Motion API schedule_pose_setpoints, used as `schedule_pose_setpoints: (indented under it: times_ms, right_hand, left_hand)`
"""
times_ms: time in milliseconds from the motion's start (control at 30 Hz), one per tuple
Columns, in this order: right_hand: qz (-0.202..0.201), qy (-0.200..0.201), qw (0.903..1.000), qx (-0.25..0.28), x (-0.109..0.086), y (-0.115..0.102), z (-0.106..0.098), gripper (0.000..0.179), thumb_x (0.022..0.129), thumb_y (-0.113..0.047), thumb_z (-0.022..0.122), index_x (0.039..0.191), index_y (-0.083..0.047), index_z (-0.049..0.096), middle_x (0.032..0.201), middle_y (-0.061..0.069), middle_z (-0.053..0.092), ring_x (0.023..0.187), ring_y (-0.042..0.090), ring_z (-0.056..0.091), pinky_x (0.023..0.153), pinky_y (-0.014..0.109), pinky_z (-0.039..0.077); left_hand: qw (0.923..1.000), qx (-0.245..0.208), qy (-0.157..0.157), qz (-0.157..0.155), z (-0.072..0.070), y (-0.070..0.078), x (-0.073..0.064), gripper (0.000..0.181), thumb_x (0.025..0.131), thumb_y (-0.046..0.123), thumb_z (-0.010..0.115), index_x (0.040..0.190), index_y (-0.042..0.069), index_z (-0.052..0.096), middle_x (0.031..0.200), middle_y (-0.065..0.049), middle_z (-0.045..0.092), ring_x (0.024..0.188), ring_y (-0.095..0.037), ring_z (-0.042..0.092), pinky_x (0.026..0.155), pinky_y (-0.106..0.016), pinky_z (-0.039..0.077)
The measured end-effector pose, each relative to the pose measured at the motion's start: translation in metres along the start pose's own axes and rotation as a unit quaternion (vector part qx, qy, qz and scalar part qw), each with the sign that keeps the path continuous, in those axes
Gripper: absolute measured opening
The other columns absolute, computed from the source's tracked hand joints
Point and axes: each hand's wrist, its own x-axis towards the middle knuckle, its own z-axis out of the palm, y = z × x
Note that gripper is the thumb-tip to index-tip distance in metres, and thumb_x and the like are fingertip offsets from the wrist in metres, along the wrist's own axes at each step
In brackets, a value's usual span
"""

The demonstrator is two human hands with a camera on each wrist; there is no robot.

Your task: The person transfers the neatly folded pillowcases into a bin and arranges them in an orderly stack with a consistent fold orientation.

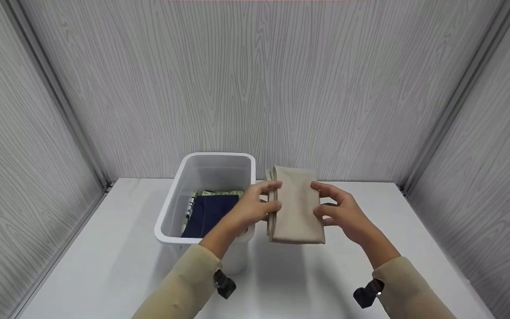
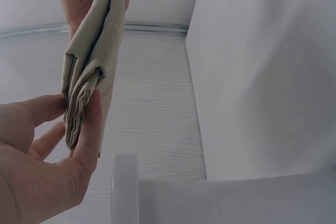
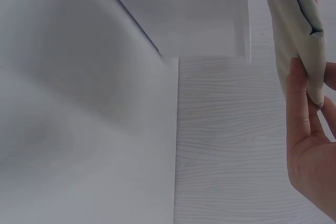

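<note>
Both hands hold a folded beige cloth (image 1: 298, 206) above the white table, just right of a white bin (image 1: 161, 221). My left hand (image 1: 251, 204) pinches its layered left edge between thumb and fingers. On the opposite edge, my right hand (image 1: 341, 210) pinches it the same way. The left wrist view shows several stacked folds of the cloth (image 2: 94, 51) between the left fingers (image 2: 92, 124). In the right wrist view the cloth (image 3: 299, 30) has a smooth folded edge there. Inside the bin lies a folded navy cloth (image 1: 210, 215), partly covered by the left hand and forearm.
Beside the navy cloth in the bin are a patterned light green cloth (image 1: 219, 193) and a black-and-white striped edge (image 1: 189, 208). The bin stands on the white table (image 1: 348, 274). Grey wood-grain panels (image 1: 255, 88) rise behind and at both sides.
</note>
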Motion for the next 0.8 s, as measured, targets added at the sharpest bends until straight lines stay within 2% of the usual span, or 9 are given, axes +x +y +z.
schedule_pose_setpoints:
  times_ms: [533, 800]
  right_hand:
    - [-0.002, -0.006, 0.9998, 0.021, 0.011, -0.011, 0.016, 0.068, 0.083, -0.002, 0.069, 0.146, -0.018, 0.05, 0.134, 0.013, 0.047, 0.111, 0.028, 0.06, 0.08, 0.046, 0.059]
    - [0.001, -0.004, 0.9996, 0.028, 0.015, -0.015, 0.025, 0.066, 0.083, -0.001, 0.07, 0.144, -0.019, 0.052, 0.133, 0.013, 0.047, 0.112, 0.028, 0.059, 0.08, 0.046, 0.059]
  left_hand:
    - [0.9996, 0.008, 0.026, 0.008, -0.019, 0.001, -0.006, 0.055, 0.093, 0.004, 0.065, 0.145, 0.011, 0.051, 0.14, -0.018, 0.047, 0.097, -0.025, 0.063, 0.073, -0.036, 0.059]
    - [0.999, 0.023, 0.034, 0.016, -0.028, 0.002, -0.011, 0.054, 0.093, 0.006, 0.066, 0.145, 0.012, 0.052, 0.144, -0.014, 0.048, 0.111, -0.027, 0.057, 0.083, -0.039, 0.057]
